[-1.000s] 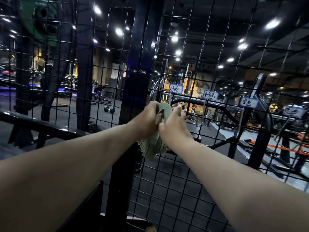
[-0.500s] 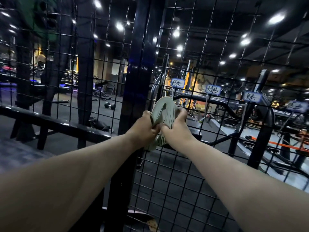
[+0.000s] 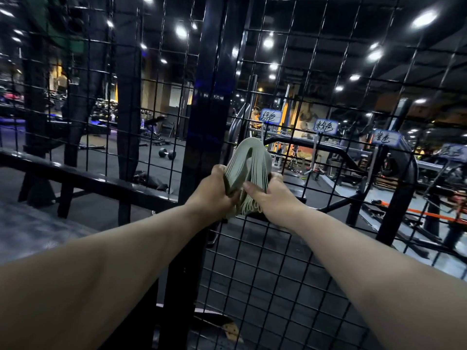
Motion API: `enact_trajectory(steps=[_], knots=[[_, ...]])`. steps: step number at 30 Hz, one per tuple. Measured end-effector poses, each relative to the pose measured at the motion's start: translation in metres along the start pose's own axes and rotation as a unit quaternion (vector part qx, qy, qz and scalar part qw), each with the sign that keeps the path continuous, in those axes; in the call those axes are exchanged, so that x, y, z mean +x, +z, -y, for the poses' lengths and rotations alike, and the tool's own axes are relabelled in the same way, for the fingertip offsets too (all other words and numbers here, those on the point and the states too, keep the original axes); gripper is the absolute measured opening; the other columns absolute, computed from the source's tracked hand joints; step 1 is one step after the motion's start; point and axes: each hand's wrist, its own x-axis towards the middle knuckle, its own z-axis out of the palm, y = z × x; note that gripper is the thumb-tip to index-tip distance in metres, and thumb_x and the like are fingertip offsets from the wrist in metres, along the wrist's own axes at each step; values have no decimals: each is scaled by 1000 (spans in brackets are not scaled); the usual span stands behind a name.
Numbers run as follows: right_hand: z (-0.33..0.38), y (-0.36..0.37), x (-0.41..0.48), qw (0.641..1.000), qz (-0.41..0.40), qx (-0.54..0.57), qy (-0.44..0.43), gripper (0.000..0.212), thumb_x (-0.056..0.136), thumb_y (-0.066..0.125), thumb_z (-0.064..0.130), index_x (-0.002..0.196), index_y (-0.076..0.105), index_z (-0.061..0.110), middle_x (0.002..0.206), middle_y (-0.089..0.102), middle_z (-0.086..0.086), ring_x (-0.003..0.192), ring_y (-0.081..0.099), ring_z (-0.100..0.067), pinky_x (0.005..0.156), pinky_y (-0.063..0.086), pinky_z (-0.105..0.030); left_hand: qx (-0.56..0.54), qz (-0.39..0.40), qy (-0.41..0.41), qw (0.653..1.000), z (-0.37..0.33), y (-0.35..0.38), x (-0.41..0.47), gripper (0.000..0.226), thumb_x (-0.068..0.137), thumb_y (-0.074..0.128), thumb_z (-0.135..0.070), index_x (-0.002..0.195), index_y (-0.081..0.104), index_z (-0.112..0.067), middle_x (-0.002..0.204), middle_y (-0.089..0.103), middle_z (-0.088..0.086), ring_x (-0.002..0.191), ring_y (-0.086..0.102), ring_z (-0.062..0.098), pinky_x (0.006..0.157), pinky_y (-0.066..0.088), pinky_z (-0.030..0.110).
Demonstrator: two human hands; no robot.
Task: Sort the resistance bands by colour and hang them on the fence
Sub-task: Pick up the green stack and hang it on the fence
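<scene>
Both arms reach forward toward a black wire fence (image 3: 278, 274). The left hand (image 3: 214, 190) and the right hand (image 3: 267, 195) hold one bundle of pale green resistance bands (image 3: 249, 157) between them. The fingers of the left hand are curled round the left side of the bundle. The thumb and fingers (image 3: 252, 186) of the right hand are closed on the right side of it. The folded top of the bundle stands up above both hands, with the edges of the single bands visible as thin layers. The lower ends of the bands hang down between the two wrists. The bundle is in front of the mesh, just to the right of a wide black post (image 3: 209, 97). It is below and to the left of the first label (image 3: 271, 115). This label, a second label (image 3: 326, 127) and a third label (image 3: 386, 137) are fixed to the mesh in a row and carry handwritten characters. A fourth label (image 3: 454, 150) at the right edge is too blurred to read. Behind the fence, a dumbbell (image 3: 167, 154) lies on the dark floor. A black rail (image 3: 88, 180) runs along the left side.
</scene>
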Motion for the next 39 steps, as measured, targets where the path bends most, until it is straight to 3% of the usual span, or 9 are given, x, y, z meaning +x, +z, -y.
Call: enact_trajectory(steps=[8, 11, 14, 17, 22, 28, 31, 36, 39], knots=[[-5, 4, 7, 1000, -13, 11, 12, 37, 98, 56, 40, 119, 33, 21, 115, 57, -1, 109, 56, -20, 96, 45, -37, 48, 6, -6, 999, 1, 17, 3, 22, 94, 58, -29, 101, 37, -25, 105, 61, 6, 86, 61, 17, 74, 53, 42], [-3, 11, 5, 997, -77, -18, -1, 42, 95, 54, 43, 122, 41, 13, 116, 56, -8, 102, 58, -25, 83, 52, -39, 51, 14, 6, 999, -2, 19, 0, 38, 90, 59, -37, 111, 33, -18, 109, 58, 9, 90, 62, 25, 75, 55, 50], [1, 13, 0, 990, -126, -66, -20, 61, 89, 53, 53, 129, 38, 10, 119, 47, -6, 113, 51, -29, 95, 48, -46, 99, 8, -5, 995, -2, 18, -4, 51, 91, 58, -45, 123, 29, -18, 120, 56, 8, 90, 63, 27, 77, 54, 47], [2, 14, -3, 984, -142, -103, -28, 71, 94, 47, 56, 144, 25, 10, 137, 41, -11, 129, 41, -32, 104, 41, -47, 213, -19, 15, 977, 2, 19, -9, 72, 99, 30, -54, 153, 3, -16, 144, 44, 12, 102, 63, 33, 73, 48, 40], [3, 18, -5, 970, -164, -178, -34, 73, 98, 37, 52, 152, 20, 6, 144, 28, -12, 136, 29, -34, 111, 33, -47, 200, -16, 65, 977, -1, 14, -16, 74, 102, 22, -55, 143, -37, -38, 139, 41, 8, 77, 63, 29, 58, 49, 37], [14, 16, -12, 956, -200, -209, -57, 88, 97, 46, 44, 155, -4, -1, 156, 15, -15, 143, 15, -33, 116, 25, -42, 407, -97, 108, 902, -2, 20, -17, 90, 100, 36, -49, 143, -38, -22, 148, 26, 5, 111, 53, 25, 73, 40, 36], [19, 13, -12, 963, -183, -188, -60, 87, 98, 44, 44, 155, -9, 5, 157, 18, -16, 144, 15, -32, 117, 21, -41, 425, -163, 120, 882, 0, 20, -14, 82, 98, 31, -53, 153, -22, -22, 148, 33, 9, 119, 44, 29, 88, 39, 43], [21, 8, -8, 953, -197, -177, -144, 70, 100, 38, 48, 156, -4, 39, 151, 24, -8, 138, 26, -28, 114, 31, -47, 361, -163, 118, 910, -7, 8, -6, 75, 98, 23, -51, 156, -13, -19, 152, 28, 9, 129, 37, 30, 102, 35, 44], [27, 0, 3, 924, -233, -193, -233, 55, 104, 40, 40, 155, 21, 36, 138, 42, -6, 127, 43, -23, 104, 43, -41, 279, -167, 149, 934, -16, -3, 6, 65, 102, 22, -47, 158, 0, -24, 153, 31, 2, 133, 35, 24, 106, 33, 40]])
